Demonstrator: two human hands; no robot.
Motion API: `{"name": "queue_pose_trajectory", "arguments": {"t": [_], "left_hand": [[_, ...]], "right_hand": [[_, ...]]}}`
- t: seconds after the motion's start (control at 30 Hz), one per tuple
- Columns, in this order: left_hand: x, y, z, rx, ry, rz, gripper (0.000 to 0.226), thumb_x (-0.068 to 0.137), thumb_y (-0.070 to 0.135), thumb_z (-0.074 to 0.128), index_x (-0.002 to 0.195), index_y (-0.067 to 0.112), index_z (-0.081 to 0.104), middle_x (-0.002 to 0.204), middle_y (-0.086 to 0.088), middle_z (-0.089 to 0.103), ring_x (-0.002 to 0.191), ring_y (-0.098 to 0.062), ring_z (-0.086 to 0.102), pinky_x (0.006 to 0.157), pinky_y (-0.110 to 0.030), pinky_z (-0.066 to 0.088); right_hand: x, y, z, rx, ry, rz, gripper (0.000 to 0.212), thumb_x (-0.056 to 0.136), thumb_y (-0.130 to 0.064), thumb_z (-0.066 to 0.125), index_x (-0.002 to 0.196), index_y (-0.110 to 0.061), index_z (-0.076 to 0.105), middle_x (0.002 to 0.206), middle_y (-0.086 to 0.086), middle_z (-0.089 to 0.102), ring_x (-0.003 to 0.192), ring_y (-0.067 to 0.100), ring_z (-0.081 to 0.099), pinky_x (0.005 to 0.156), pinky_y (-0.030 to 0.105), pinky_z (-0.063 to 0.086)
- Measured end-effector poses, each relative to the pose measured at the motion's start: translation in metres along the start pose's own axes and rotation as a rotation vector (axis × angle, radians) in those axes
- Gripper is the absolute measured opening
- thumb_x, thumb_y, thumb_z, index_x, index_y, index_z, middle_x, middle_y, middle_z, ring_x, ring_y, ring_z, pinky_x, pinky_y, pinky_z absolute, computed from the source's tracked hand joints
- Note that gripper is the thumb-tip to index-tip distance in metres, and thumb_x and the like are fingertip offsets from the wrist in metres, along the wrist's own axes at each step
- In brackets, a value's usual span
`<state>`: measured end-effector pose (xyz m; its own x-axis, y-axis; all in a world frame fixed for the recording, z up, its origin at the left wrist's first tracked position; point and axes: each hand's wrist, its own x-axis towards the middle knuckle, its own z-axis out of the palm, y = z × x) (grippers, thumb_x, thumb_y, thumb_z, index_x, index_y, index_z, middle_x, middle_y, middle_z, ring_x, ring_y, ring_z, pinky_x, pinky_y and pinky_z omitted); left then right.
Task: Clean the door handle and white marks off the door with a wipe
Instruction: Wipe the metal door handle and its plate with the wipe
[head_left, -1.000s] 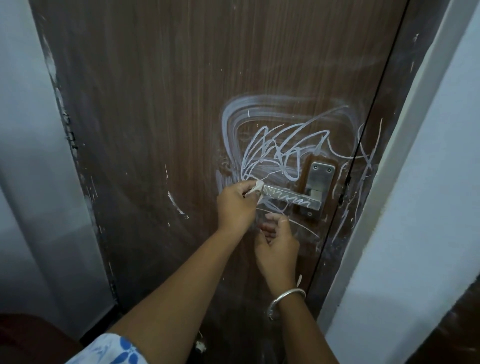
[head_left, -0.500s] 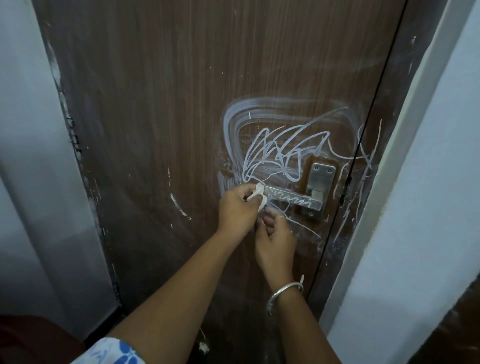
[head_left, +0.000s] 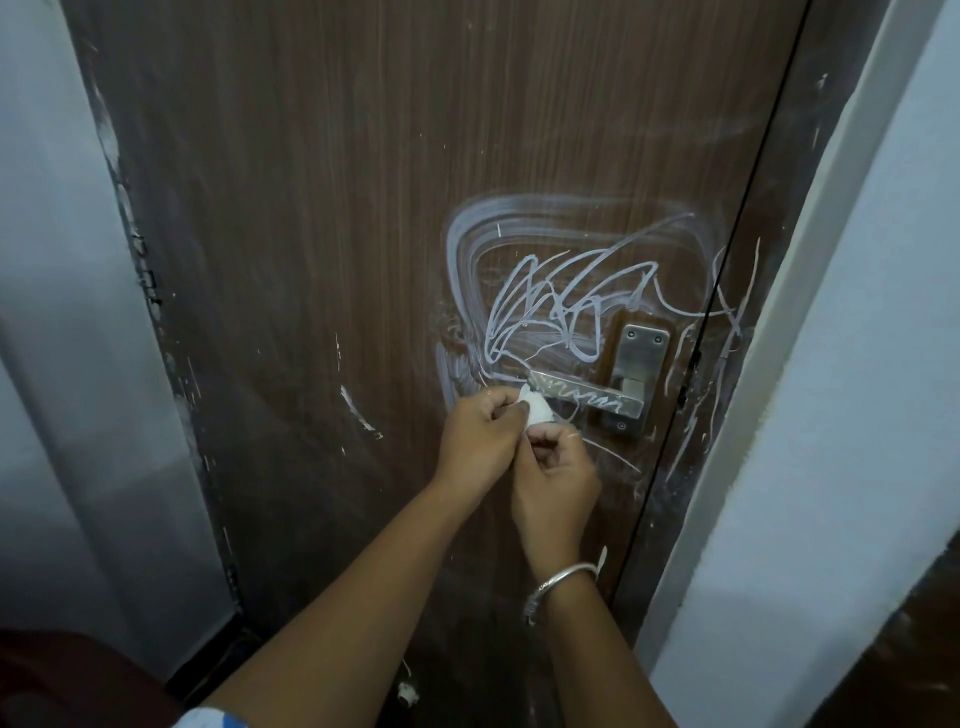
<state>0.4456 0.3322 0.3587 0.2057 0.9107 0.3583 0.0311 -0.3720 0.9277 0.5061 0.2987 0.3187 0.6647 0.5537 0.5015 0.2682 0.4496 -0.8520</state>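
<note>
- Left hand (head_left: 480, 436) grips the wipe (head_left: 537, 411), a bunched white wad just below the free end of the handle (head_left: 587, 397).
- Right hand (head_left: 558, 483), a bangle (head_left: 561, 582) on its wrist, curls its fingers and pinches the wipe's lower edge.
- White marks (head_left: 561, 306) cover the door (head_left: 337, 208) above and around the handle, and the lever itself.

I see only a corner of the small crumpled white wipe (head_left: 537, 411); the rest is buried in the grip of the left hand (head_left: 480, 441). Whether the right hand (head_left: 557, 480) pinches it, I cannot tell.
</note>
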Motion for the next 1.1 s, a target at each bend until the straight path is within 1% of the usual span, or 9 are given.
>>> {"name": "queue_pose_trajectory", "arguments": {"t": [0.13, 0.3, 0.4, 0.53, 0.73, 0.8, 0.9, 0.97, 1.1], "left_hand": [[-0.003, -0.004, 0.000, -0.029, -0.012, 0.009, 0.028, 0.088, 0.008, 0.052, 0.068, 0.019, 0.068, 0.061, 0.006, 0.064, 0.060, -0.005, 0.056, 0.060, -0.028, 0.045], [-0.002, -0.005, 0.000, -0.042, 0.036, 0.007, 0.016, 0.092, 0.011, 0.052, 0.100, 0.020, 0.064, 0.085, 0.011, 0.063, 0.070, -0.004, 0.059, 0.061, -0.015, 0.047], [0.003, -0.001, -0.004, 0.019, 0.001, 0.026, 0.030, 0.089, 0.005, 0.054, 0.115, 0.021, 0.055, 0.087, 0.009, 0.053, 0.072, -0.003, 0.053, 0.061, -0.018, 0.044], [0.007, 0.005, -0.007, 0.074, -0.119, 0.077, 0.046, 0.087, 0.002, 0.057, 0.127, 0.023, 0.047, 0.091, 0.013, 0.053, 0.076, 0.011, 0.056, 0.061, -0.012, 0.047], [0.014, 0.001, -0.011, 0.268, -0.195, 0.101, 0.061, 0.087, -0.002, 0.053, 0.134, 0.034, 0.043, 0.124, -0.004, 0.046, 0.104, -0.009, 0.050, 0.071, -0.015, 0.045], [0.016, -0.002, -0.012, 0.303, -0.187, 0.115, 0.065, 0.085, -0.004, 0.053, 0.133, 0.038, 0.043, 0.127, -0.006, 0.045, 0.108, -0.014, 0.050, 0.075, -0.020, 0.050], [0.018, -0.005, -0.013, 0.316, -0.194, 0.137, 0.074, 0.082, -0.008, 0.053, 0.134, 0.044, 0.040, 0.128, -0.005, 0.045, 0.107, -0.015, 0.053, 0.076, -0.032, 0.056], [0.020, -0.008, -0.013, 0.326, -0.215, 0.149, 0.076, 0.081, -0.009, 0.052, 0.134, 0.044, 0.040, 0.126, -0.005, 0.046, 0.108, -0.016, 0.053, 0.069, -0.024, 0.052], [0.023, -0.011, -0.012, 0.323, -0.212, 0.146, 0.072, 0.081, -0.010, 0.051, 0.132, 0.041, 0.044, 0.119, -0.003, 0.048, 0.108, -0.015, 0.052, 0.067, -0.014, 0.044]], "right_hand": [[-0.001, -0.003, -0.002, 0.046, 0.067, -0.013, 0.033, 0.074, 0.003, 0.071, 0.070, -0.026, 0.055, 0.065, -0.010, 0.061, 0.056, -0.004, 0.057, 0.057, 0.010, 0.044], [0.001, -0.006, -0.020, 0.018, 0.168, -0.077, 0.038, 0.075, 0.006, 0.064, 0.086, -0.027, 0.049, 0.073, -0.010, 0.056, 0.059, -0.004, 0.056, 0.051, 0.006, 0.040], [0.010, -0.005, -0.038, -0.022, 0.263, -0.109, 0.036, 0.077, 0.009, 0.057, 0.091, -0.023, 0.052, 0.082, -0.002, 0.059, 0.069, 0.005, 0.057, 0.056, 0.007, 0.043], [0.023, -0.001, -0.056, -0.048, 0.334, -0.107, 0.030, 0.081, 0.009, 0.052, 0.093, -0.018, 0.056, 0.102, 0.013, 0.060, 0.089, 0.022, 0.059, 0.068, 0.013, 0.049], [0.033, -0.006, -0.066, -0.127, 0.335, -0.214, 0.022, 0.081, -0.004, 0.065, 0.099, -0.017, 0.065, 0.099, 0.010, 0.064, 0.086, 0.014, 0.060, 0.071, 0.008, 0.047], [0.035, -0.008, -0.067, -0.190, 0.331, -0.283, 0.018, 0.083, -0.006, 0.064, 0.100, -0.011, 0.068, 0.098, 0.010, 0.065, 0.086, 0.013, 0.059, 0.073, 0.006, 0.045], [0.039, -0.013, -0.067, -0.170, 0.359, -0.255, 0.022, 0.085, -0.010, 0.063, 0.107, -0.011, 0.065, 0.097, 0.001, 0.065, 0.085, 0.011, 0.060, 0.071, 0.010, 0.049], [0.043, -0.015, -0.067, -0.171, 0.362, -0.232, 0.021, 0.084, -0.014, 0.065, 0.105, -0.013, 0.064, 0.094, -0.002, 0.064, 0.081, 0.010, 0.061, 0.067, 0.016, 0.049], [0.052, -0.014, -0.070, -0.317, 0.311, -0.245, 0.016, 0.084, -0.013, 0.066, 0.099, -0.010, 0.070, 0.092, 0.009, 0.067, 0.079, 0.014, 0.058, 0.068, 0.023, 0.047]]}}
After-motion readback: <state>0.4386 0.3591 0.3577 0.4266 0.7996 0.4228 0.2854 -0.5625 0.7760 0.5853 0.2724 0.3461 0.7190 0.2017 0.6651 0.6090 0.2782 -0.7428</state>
